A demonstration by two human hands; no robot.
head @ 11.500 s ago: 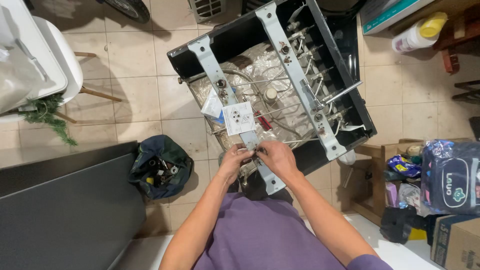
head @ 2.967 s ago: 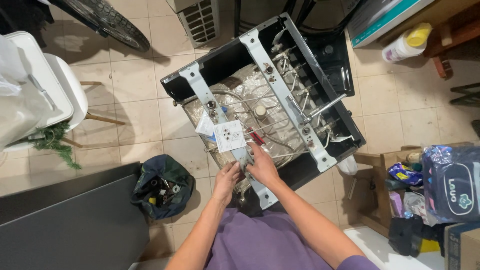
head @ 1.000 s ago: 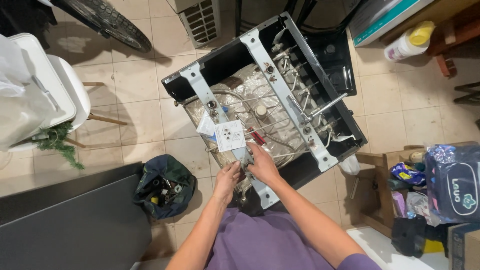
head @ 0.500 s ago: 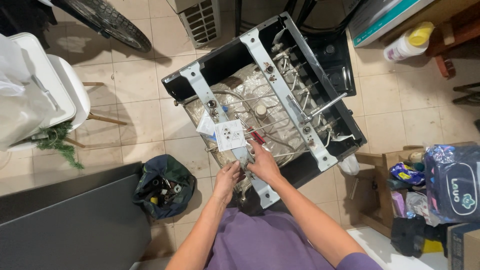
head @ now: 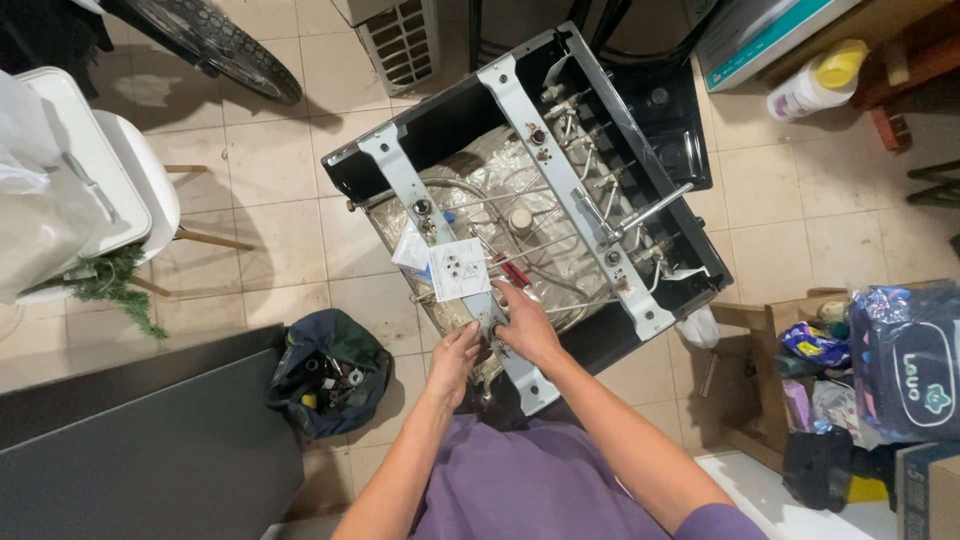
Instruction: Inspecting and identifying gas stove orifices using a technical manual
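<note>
Purple-shirted and seen from above, a person worked with both bare hands on an opened gas stove [head: 640, 130] lying on a tiled floor [head: 280, 210]. The left hand [head: 456, 352] and right hand [head: 524, 325] met at the near end of a pale metal bar [head: 440, 245] running across the stove's foil-lined inside, fingers curled close around a small fitting there; whether either hand actually gripped it could not be told. A white paper tag [head: 458, 268] lay on the bar just beyond the hands, with a red-handled tool [head: 512, 272] beside it. An open dark tool bag [head: 325, 372] sat on the floor to the left, near a white chair [head: 145, 190].
</note>
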